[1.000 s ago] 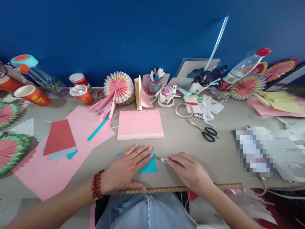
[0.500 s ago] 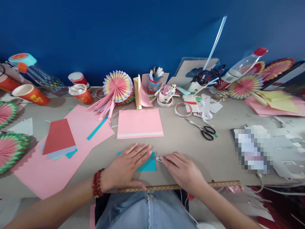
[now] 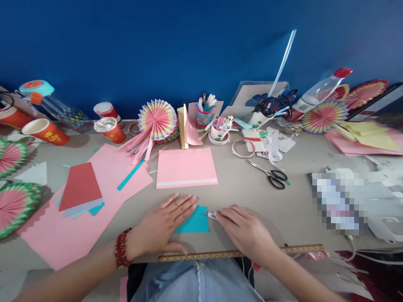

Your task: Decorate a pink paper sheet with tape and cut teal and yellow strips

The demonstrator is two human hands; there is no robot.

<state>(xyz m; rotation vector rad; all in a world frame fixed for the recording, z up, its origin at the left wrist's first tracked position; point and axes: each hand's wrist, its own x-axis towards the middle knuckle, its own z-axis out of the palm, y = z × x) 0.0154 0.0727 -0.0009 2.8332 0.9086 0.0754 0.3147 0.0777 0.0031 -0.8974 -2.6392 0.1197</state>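
Note:
My left hand [image 3: 170,220] lies flat with fingers spread, pressing a turquoise sheet of paper [image 3: 195,222] onto the table and hiding its left part. The fingers of my right hand [image 3: 244,228] are closed around a small craft knife [image 3: 212,215] with a white handle. Its thin metal tip rests over the right side of the turquoise sheet, near the upper corner. Just beyond them lies a pink sheet [image 3: 187,167] with a pale strip along its near edge. Black-handled scissors [image 3: 273,178] lie farther right.
A patterned strip [image 3: 302,249] runs along the table's front edge. To the left, a large pink sheet [image 3: 108,209] bears coloured papers [image 3: 82,186]. Paper cups [image 3: 47,131], a folded paper fan [image 3: 157,121], a pen cup [image 3: 204,117] and a bottle [image 3: 317,92] line the blue wall.
My left hand has slid a little to the left, uncovering more of the turquoise sheet. My right hand keeps the knife at the sheet's right side. The whole view has shifted slightly.

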